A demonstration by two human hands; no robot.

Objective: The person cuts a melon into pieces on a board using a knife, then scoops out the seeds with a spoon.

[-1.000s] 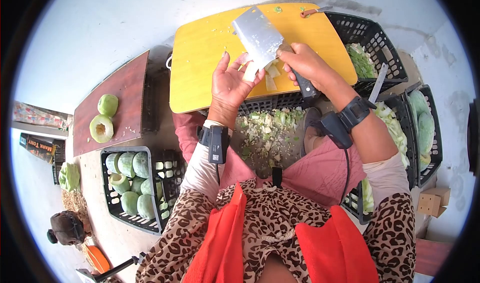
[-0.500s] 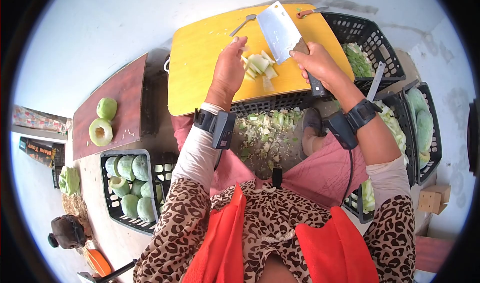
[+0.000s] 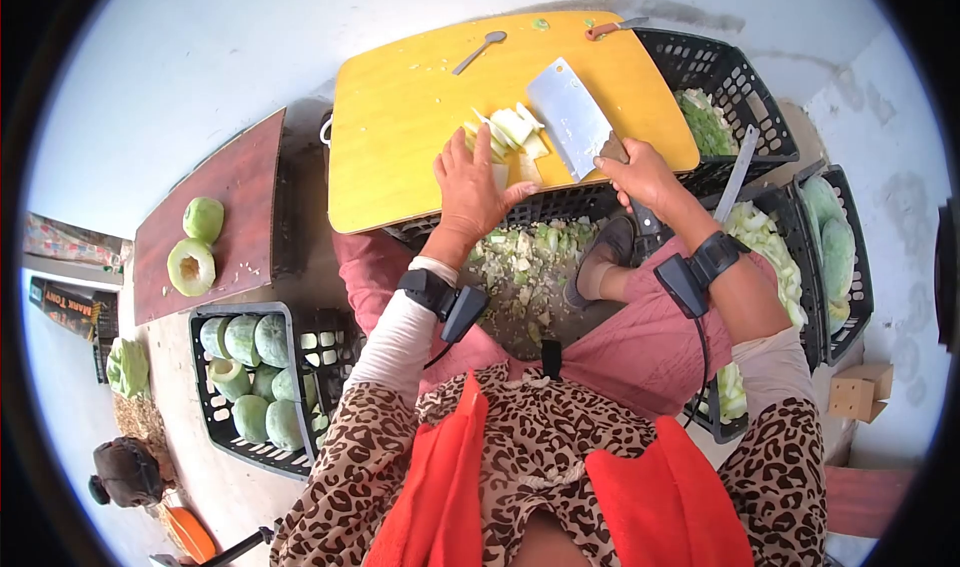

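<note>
Steel cleaver [image 3: 572, 119] blade pointing up-left, right hand [image 3: 645, 175]

Cleaver [image 3: 570, 119] handle hidden inside right hand [image 3: 645, 175]. Left hand [image 3: 470, 189] covers some melon slices [image 3: 510, 132]. Orange item [image 3: 190, 532] cut off bottom-left.

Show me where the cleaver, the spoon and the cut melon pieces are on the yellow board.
cleaver [image 3: 568, 117], head view, middle of the flat blade.
spoon [image 3: 478, 51], head view, on its handle.
cut melon pieces [image 3: 512, 127], head view, top of the pile.
</note>
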